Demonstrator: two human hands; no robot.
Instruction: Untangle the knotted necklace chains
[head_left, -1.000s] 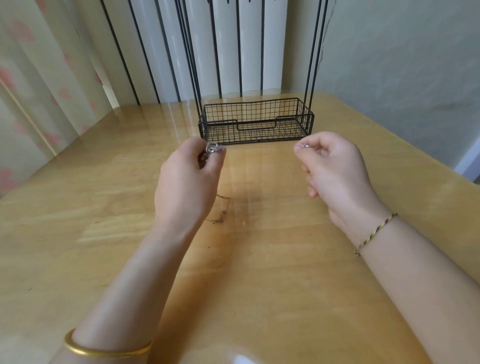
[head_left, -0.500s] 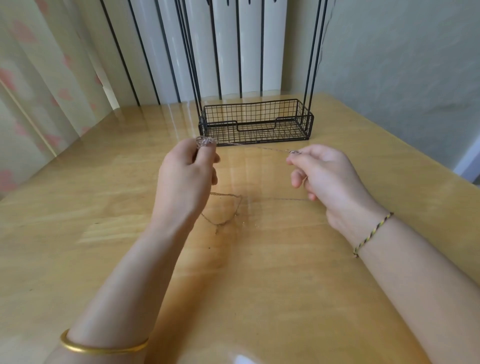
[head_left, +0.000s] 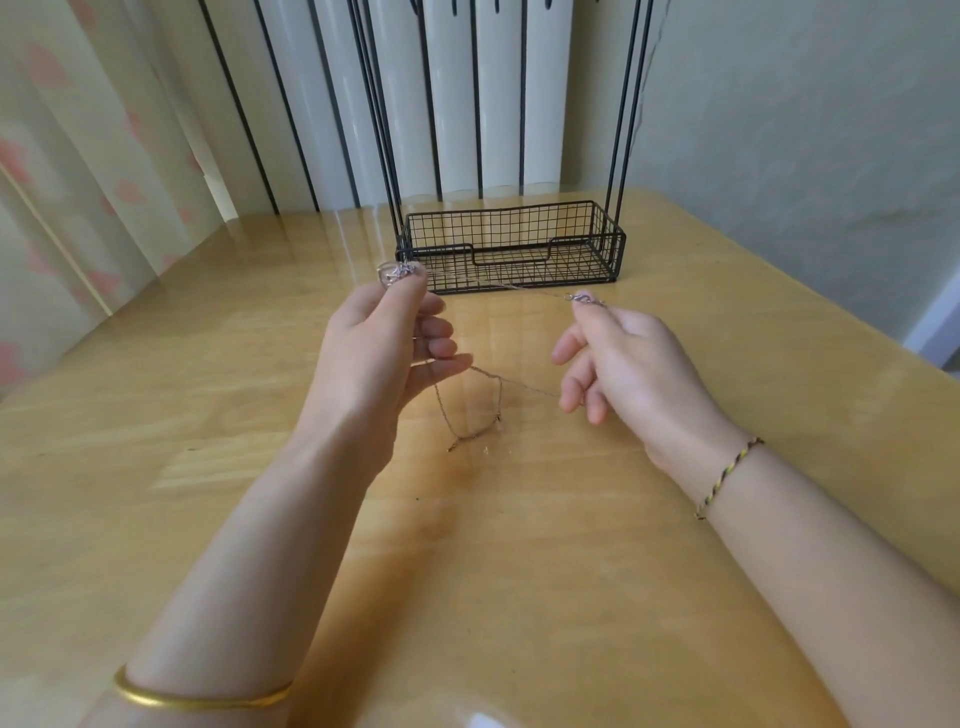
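1. The left hand (head_left: 379, 358) is raised above the table (head_left: 519, 571). Thumb and forefinger pinch a small silvery clump (head_left: 396, 273) of the necklace chains. The other fingers are loosely bent and point toward the right hand.
2. The right hand (head_left: 628, 364) is held at a similar height, well apart from the left. Thumb and forefinger pinch a small silver clasp (head_left: 579, 298), and the other fingers curl loosely downward.
3. The necklace chains (head_left: 498, 286) form a thin strand that runs almost straight from the clump to the clasp. In this view it crosses in front of the basket's lower edge.
4. A lower strand (head_left: 470, 410) spans the gap between the lower fingers of the two hands. From it a narrow loop sags toward the table and ends in a small junction with short tails. Whether the loop touches the tabletop cannot be told.
5. A black wire basket (head_left: 498, 228) stands on the far part of the table, beyond both hands. Thin black uprights rise from its corners.
6. A gold bangle (head_left: 202, 699) circles the left forearm. A braided cord bracelet (head_left: 727, 475) circles the right wrist.
7. A pale curtain (head_left: 78, 182) with pink motifs hangs at the left. Dark vertical rods (head_left: 291, 114) stand against white panels behind the table.
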